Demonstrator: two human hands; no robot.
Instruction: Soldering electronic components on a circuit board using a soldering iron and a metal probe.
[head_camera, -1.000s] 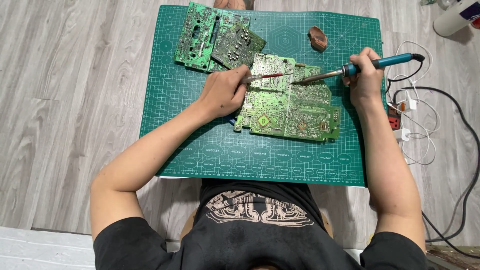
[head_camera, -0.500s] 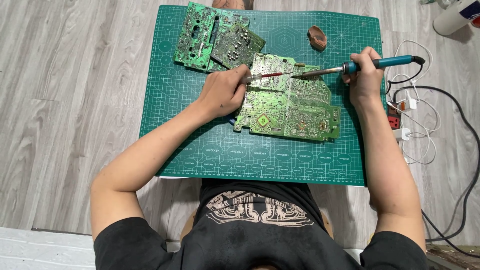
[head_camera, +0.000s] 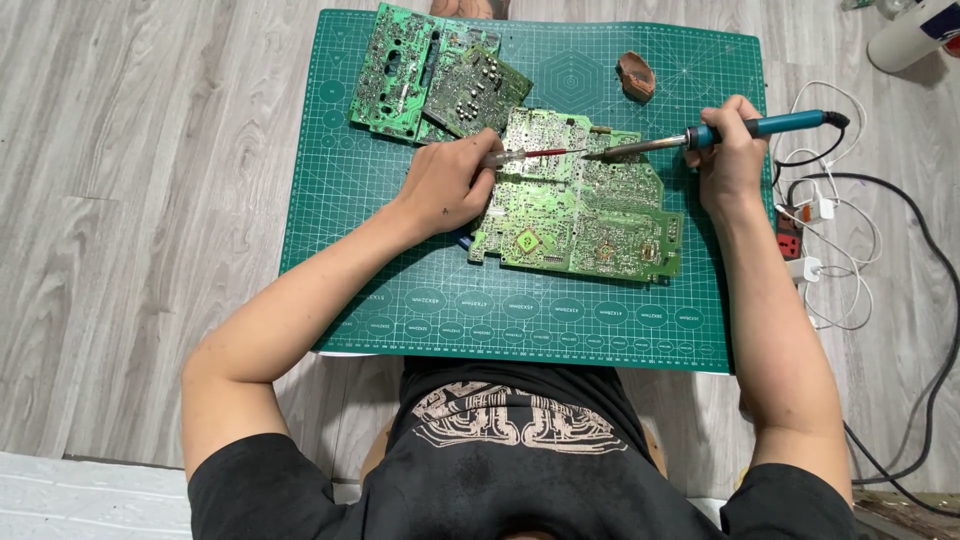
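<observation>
Both grips are closed on tools. Right hand (head_camera: 733, 160) is wrapped around the blue handle of a soldering iron (head_camera: 720, 133), fingers clamped on it, with the metal tip pointing toward nine o'clock and ending over the upper middle of the large circuit board (head_camera: 580, 210). Left hand (head_camera: 445, 185) is curled shut on a thin red-shafted tool (head_camera: 530, 155); its shaft points toward three o'clock, and its end comes close to the iron's tip, nearly tip to tip. Whether either tip touches the board cannot be told.

That large green board lies flat, solder side up, near the middle of the green cutting mat (head_camera: 400, 280), slightly toward two o'clock of the mat's centre. The left hand rests on the board's nine o'clock edge; the right hand sits just off its two o'clock corner.

At eleven o'clock from the large board, two smaller circuit boards (head_camera: 420, 75) lie overlapping one another at the mat's top edge, the darker one just touching the large board's corner. At one o'clock, a small brown lump (head_camera: 636, 77) sits on the mat, apart from the boards.

The mat lies on a grey wood-plank floor (head_camera: 130, 200). At three o'clock, off the mat's edge, a tangle of white cables (head_camera: 835, 260) and a black cable (head_camera: 930, 300) trail across the floor, with a small red plug piece (head_camera: 789, 243) among them. At the far one o'clock corner stands a white cylinder (head_camera: 915, 35), partly cut off.
</observation>
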